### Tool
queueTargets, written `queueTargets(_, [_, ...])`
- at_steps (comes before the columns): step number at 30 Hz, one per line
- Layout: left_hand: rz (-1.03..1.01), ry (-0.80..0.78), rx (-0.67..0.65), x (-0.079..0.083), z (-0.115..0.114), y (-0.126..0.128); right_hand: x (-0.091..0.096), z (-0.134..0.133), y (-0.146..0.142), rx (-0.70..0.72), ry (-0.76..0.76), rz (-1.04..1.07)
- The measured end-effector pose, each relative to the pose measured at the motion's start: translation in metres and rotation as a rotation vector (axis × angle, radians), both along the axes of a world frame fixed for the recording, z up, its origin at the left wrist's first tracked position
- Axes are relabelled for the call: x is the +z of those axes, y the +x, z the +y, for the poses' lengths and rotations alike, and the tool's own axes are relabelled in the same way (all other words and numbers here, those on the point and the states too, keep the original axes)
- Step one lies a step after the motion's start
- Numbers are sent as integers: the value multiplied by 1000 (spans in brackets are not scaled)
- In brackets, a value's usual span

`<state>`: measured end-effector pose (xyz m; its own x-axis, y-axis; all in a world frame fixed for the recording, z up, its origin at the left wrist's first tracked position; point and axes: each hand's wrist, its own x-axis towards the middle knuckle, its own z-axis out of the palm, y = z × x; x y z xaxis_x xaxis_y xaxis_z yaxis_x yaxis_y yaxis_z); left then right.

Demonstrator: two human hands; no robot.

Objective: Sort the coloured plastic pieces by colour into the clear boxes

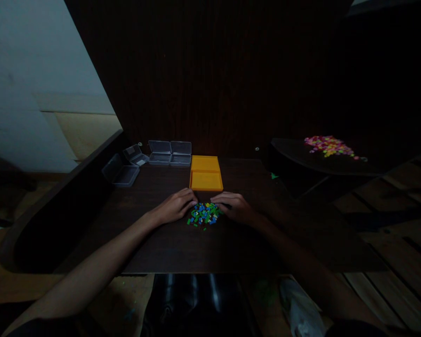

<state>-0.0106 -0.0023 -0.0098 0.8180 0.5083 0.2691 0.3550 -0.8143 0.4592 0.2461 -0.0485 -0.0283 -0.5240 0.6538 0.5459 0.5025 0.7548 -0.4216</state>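
A small heap of tiny toy bricks [204,214], mostly green and blue with some yellow, white and dark red ones, lies on the dark wooden desk [154,252]. My left hand [177,204] rests at the heap's left edge, its fingers curved toward the bricks and a gap below them to the thumb. On the right edge, my right hand [236,207] has its fingers stretched over the bricks and its thumb apart. No brick shows in either hand. Just behind the heap sits an open yellow box [206,180], nothing visible in it.
Open clear plastic cases [170,159] stand at the back left, with another clear case [126,175] nearer the desk's raised left side. Pink and yellow small pieces [331,146] are piled on a shelf at right. A green scrap [274,176] lies near it.
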Motion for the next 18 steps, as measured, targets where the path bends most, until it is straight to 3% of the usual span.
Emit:
queueTargets(7, [85,65,53,1,0,1,11,-2,0,-26,6,-27])
queueTargets(18, [162,181,134,-1,2,0,10,-4,2,-8,-49,-82])
